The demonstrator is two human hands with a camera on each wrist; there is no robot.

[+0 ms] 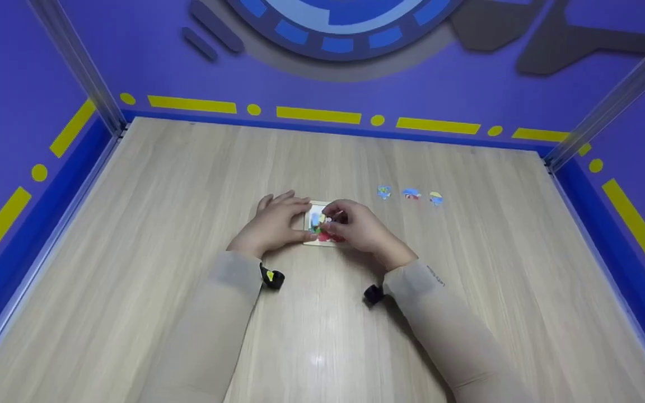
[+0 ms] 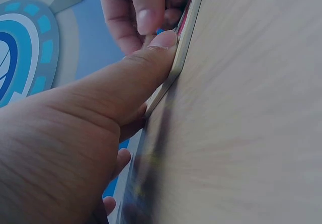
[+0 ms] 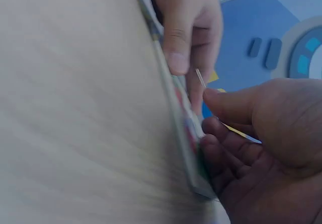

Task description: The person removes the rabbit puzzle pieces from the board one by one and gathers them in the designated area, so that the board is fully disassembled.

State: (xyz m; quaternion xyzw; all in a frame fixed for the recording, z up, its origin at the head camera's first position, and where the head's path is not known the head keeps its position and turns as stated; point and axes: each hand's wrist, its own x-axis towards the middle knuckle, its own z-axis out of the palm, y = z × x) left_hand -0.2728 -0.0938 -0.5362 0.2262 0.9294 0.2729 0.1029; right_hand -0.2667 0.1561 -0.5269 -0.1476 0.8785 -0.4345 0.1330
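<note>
A small wooden jigsaw board (image 1: pixel 314 243) with a pale rim lies flat on the table, bearing red, blue and green picture pieces. My left hand (image 1: pixel 272 225) grips its left side, thumb at the near edge and fingertips at the far edge. Over the board's right part, my right hand (image 1: pixel 360 226) pinches a puzzle piece between thumb and fingers. That thin puzzle piece (image 3: pixel 200 77) shows edge-on in the right wrist view, tilted above the board. The right fingers hide much of the board's right half.
Three loose puzzle pieces lie in a row beyond my right hand: a blue one (image 1: pixel 384 192), a blue and red one (image 1: pixel 411 193), and a blue and yellow one (image 1: pixel 436 197). Blue-purple walls (image 1: pixel 322 89) enclose the wooden table (image 1: pixel 216 168) at the back and sides.
</note>
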